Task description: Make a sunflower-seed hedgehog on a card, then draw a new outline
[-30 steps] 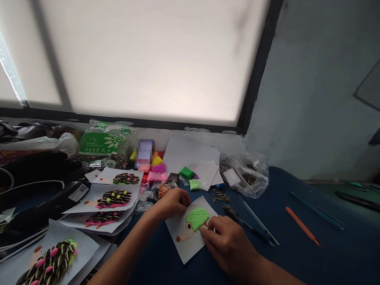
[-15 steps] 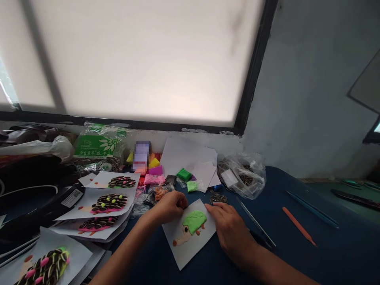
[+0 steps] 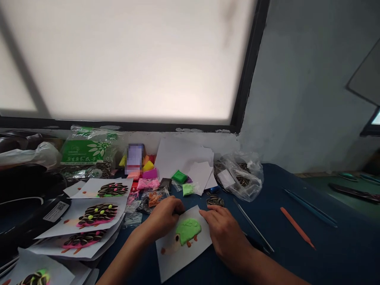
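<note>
Here's the clay hedgehog (image 3: 187, 231) at lower centre of the frame, bright green back, dark eye, brown feet, lying flat on a white paper card (image 3: 185, 261). The card sits slantwise, long axis from lower left to upper right, the snout pointing lower left. And it's framed by two hands! The left hand (image 3: 166, 215) is at the upper-left edge, fingers curled in together; whether they pinch the paper, I can't tell. Over on the other side, the right hand (image 3: 225, 233) has its fingers lying close together, tips at the card's top corner, thumb out of sight, so no telling if it's a pinch. The relation that counts: the green back lies between them, just left of the right hand, the nearer of the two.

Just above the right fingertips, a little heap of striped sunflower seeds (image 3: 215, 201); beyond, a clear plastic bag (image 3: 252, 180) with more. To the right, a slim silvery rod (image 3: 255, 226), an orange modelling tool (image 3: 297, 228) and a pair of blue tweezers (image 3: 310, 208). Far left, a stack of hedgehog cards (image 3: 97, 215), backs covered in seeds, below a green-labelled seed packet (image 3: 84, 152).
</note>
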### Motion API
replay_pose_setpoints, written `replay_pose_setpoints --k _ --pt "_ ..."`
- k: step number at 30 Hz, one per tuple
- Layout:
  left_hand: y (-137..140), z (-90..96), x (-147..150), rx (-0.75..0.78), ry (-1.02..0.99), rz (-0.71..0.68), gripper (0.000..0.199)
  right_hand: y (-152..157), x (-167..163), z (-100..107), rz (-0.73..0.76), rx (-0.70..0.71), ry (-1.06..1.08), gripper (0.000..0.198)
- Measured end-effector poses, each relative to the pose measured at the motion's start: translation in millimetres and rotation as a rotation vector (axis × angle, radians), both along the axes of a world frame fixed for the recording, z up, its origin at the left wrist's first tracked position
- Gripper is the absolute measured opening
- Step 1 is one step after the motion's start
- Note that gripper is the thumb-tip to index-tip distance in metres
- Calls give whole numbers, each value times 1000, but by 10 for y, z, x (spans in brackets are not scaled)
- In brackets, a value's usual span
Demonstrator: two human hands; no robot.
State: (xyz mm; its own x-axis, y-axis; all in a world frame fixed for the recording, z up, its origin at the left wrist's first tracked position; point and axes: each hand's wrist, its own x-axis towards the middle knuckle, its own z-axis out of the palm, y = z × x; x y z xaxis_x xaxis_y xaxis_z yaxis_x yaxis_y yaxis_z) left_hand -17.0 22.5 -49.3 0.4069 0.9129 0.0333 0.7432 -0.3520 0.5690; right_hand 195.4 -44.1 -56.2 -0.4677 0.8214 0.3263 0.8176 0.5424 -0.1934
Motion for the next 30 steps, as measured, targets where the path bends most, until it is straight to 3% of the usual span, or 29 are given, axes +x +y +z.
replay_pose_setpoints --k 4,10,15,20,30 --pt "-16 25 -24 -3 -23 7 36 -60 -34 5 78 42 80 45" --pt "-8 45 -47 -67 -68 4 34 -143 -107 49 200 213 168 31" --pt "-4 52 -40 -87 -85 9 34 -203 -248 -110 320 441 225 16" --pt "1 33 -51 -93 -103 7 33 -190 -295 -248 290 464 157 35" --pt "-3 23 -67 -98 -125 -6 33 -126 -361 -285 284 451 123 59"
